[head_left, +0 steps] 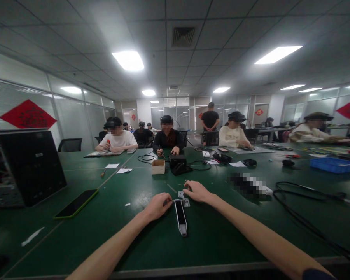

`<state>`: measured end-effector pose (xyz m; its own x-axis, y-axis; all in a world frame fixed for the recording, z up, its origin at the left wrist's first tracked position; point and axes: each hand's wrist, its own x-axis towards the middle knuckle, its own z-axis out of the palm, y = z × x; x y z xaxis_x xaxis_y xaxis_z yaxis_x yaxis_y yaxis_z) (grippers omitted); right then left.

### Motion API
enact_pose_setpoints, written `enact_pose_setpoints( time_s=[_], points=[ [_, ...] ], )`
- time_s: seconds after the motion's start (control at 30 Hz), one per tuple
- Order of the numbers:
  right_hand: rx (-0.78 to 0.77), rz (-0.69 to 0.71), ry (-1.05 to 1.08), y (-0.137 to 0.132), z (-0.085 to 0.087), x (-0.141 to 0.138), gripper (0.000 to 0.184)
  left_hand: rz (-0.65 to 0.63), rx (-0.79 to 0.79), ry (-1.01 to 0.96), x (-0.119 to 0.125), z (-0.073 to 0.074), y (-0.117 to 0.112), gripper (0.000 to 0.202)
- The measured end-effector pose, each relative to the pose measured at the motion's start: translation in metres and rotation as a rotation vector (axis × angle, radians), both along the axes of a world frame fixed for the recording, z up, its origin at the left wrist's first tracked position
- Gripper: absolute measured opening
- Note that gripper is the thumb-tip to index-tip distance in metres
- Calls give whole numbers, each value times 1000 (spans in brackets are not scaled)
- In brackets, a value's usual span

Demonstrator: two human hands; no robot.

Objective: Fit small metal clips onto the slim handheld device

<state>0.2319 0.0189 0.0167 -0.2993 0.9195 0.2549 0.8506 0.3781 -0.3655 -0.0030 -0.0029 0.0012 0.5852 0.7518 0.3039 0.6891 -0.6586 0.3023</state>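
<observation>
A slim white device with a long black panel (180, 214) lies on the green table in front of me. My left hand (160, 205) is closed at its upper left end, fingers curled together; whatever they hold is too small to make out. Just beyond the device are small metal plates with holes, one light plate (181, 194) and another plate (186, 202), which look like hinge pieces. Over their right side reaches my right hand (198, 191), thumb and bent fingers slightly apart, fingertips close to the plates. Nothing shows between them.
A phone with a green edge (76, 203) and a black computer case (32, 167) are at left. Ahead stand a small box (158, 167) and a black device (178, 164). Black cables (297, 210) and a blue tray (334, 165) lie right. Several people sit across the table.
</observation>
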Motion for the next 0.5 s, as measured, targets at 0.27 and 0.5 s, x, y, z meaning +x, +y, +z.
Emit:
enact_pose_setpoints(
  time_s=[0.27, 0.5],
  points=[
    [-58, -35, -125, 32, -7, -23, 16, 47, 27, -27, -6, 7, -2, 24],
    [-69, -13, -123, 39, 6, -32, 15, 79, 40, -124, -6, 7, 2, 27]
  ],
)
